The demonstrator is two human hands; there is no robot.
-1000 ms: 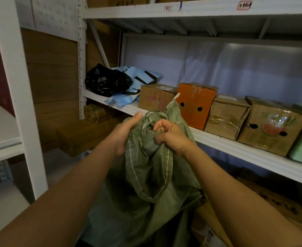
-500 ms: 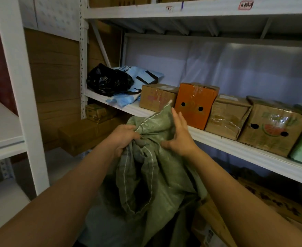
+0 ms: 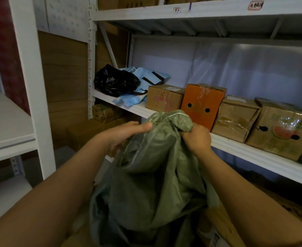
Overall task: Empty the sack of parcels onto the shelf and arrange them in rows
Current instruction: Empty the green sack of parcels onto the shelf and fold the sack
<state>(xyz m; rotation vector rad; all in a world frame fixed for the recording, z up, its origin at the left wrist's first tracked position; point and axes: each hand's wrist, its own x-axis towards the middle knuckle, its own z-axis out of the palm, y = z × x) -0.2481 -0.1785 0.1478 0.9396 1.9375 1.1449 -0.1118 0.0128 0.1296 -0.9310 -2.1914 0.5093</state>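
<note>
Nearest the camera: two bare forearms, converging on a green woven sack (image 3: 152,175) held upright in front of the shelf. Sack body slumped and deeply creased below the hands, its base out of sight at the bottom edge; contents hidden.

Left hand (image 3: 123,135): grip clamped on a bunch of cloth at the near-left side of the sack mouth, thumb laid flat along the top fold. Right hand (image 3: 197,138): grip closed in a fist on the right side of the mouth, cloth gathered inside it. Mouth bunched between the two hands, a pale stitched hem showing at the top.

Handling, as judged: soft, limp fabric, no stiffness of its own, probably slick under bare skin; weight unknown, though the sagging lower body suggests some load. Best holds likely the stitched hem at the mouth for opening, then the bottom corners for tipping out.

Just beyond the hands: white shelf (image 3: 235,148), front edge close behind the sack mouth. On it, in a row from left: plain brown box (image 3: 164,100), orange box (image 3: 202,104), taped brown box (image 3: 234,118), watermelon-print box (image 3: 278,132).

Farther left on the same shelf: black plastic bag (image 3: 115,81) resting on pale blue mailers (image 3: 143,86). Behind all: pale back wall.
</note>
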